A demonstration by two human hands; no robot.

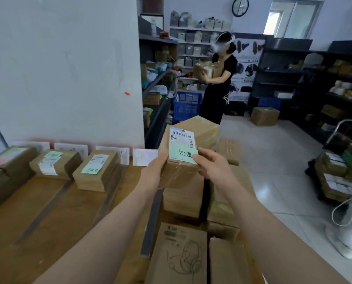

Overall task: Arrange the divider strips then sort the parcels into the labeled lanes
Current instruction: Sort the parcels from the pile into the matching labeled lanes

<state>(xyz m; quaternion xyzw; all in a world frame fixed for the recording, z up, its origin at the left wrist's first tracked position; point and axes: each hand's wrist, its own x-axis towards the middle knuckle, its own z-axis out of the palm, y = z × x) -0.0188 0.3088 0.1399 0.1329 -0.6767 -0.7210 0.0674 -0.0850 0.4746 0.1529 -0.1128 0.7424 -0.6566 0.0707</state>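
Both hands are on one taped cardboard parcel [179,171], held up over the right end of the table [17,242]. The left grip [156,167] is curled round the parcel's left side. The right grip [209,162] clamps the right side, thumb resting on the green note [182,155] stuck over the shipping label on top. Right under the parcel there's a stack of brown boxes [183,199], and closer to the camera a headphone-sketch box [177,255]. Just left of and below the parcel a dark divider strip [150,222] lies along the table, with two more strips further left. Way left of the parcel, three sorted parcels [97,171] sit in the lanes, with white lane cards [144,156] propped along the wall behind them. Well behind the parcel, another person [218,78] is carrying boxes.
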